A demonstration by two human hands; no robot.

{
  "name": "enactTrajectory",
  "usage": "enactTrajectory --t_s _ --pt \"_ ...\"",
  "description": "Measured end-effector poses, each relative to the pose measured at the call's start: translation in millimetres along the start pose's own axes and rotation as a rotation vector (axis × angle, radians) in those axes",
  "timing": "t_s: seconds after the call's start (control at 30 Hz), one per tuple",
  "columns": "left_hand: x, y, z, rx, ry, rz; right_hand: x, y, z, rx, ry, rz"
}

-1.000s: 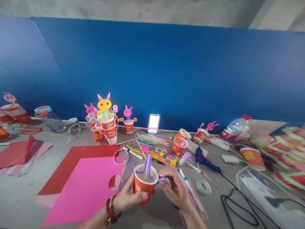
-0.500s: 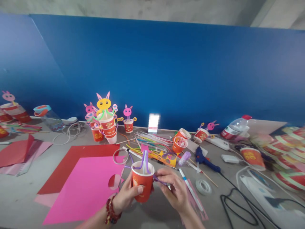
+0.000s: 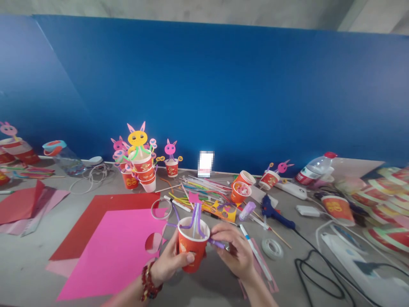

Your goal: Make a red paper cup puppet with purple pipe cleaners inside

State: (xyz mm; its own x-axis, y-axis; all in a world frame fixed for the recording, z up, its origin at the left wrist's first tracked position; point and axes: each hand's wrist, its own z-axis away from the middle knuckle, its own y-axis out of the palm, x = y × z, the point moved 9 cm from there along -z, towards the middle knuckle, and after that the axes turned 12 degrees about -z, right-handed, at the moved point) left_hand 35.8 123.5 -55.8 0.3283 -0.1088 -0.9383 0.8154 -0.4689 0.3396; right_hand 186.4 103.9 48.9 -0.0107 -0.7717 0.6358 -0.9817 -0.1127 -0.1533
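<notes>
My left hand [image 3: 171,261], with a beaded bracelet at the wrist, is wrapped round a red paper cup [image 3: 191,252] from its left side. The cup is tilted a little, so its white inside shows. Purple pipe cleaners [image 3: 198,213] stand up out of the cup beside a pale stick, and a pink piece of paper [image 3: 194,197] shows at their top. One purple strand sticks out past the cup's left wall. At the right side, my right hand [image 3: 235,250] pinches a purple pipe cleaner [image 3: 217,244] that comes out from the cup; its fingertips are close to the rim.
Pink paper [image 3: 105,251] with a cut-out hole lies left over red paper [image 3: 79,221]. Behind the cup are loose pipe cleaners [image 3: 204,189]. A glue gun [image 3: 276,215], tape roll [image 3: 272,248], marker [image 3: 255,251] and black cable [image 3: 315,277] lie right. Decorated cups [image 3: 142,164] stand behind.
The cup has shifted slightly right and tilted a little more. More of the purple pipe cleaner now shows at my right fingers. Both hands keep their grip.
</notes>
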Motion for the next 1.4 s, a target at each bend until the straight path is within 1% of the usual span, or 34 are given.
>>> enactTrajectory --t_s 0.13,0.37,0.57,0.8,0.93,1.1,1.2,1.27,1.33,1.4 --pt "-3 0.2 1 -0.008 0.007 -0.017 2 0 0 -0.006 -0.021 -0.007" --pt "-9 6.5 2 0.078 0.027 -0.041 -1 0 -1 -0.028 0.02 -0.001" --pt "-13 6.4 1 0.088 0.046 -0.057 -2 6 -4 0.024 0.054 0.017" --pt "-17 6.9 1 0.072 0.061 -0.077 -21 12 7 0.027 0.216 -0.093" --pt "-15 10.5 1 0.1 0.072 -0.077 -27 13 10 0.009 0.243 -0.173" --pt "-16 10.2 2 0.078 0.106 -0.148 -27 12 6 -0.003 0.262 -0.303" --pt "-15 10.3 3 0.079 0.07 -0.125 -30 13 8 0.004 0.295 -0.363" --pt "-15 7.3 5 0.06 0.066 -0.112 -34 13 12 0.003 0.333 -0.387" --pt "-19 1.5 5 0.019 0.111 -0.1 -38 11 16 -0.008 0.367 -0.4" --pt "-27 -6.5 3 -0.042 0.189 -0.095 -41 10 19 -0.019 0.383 -0.409"
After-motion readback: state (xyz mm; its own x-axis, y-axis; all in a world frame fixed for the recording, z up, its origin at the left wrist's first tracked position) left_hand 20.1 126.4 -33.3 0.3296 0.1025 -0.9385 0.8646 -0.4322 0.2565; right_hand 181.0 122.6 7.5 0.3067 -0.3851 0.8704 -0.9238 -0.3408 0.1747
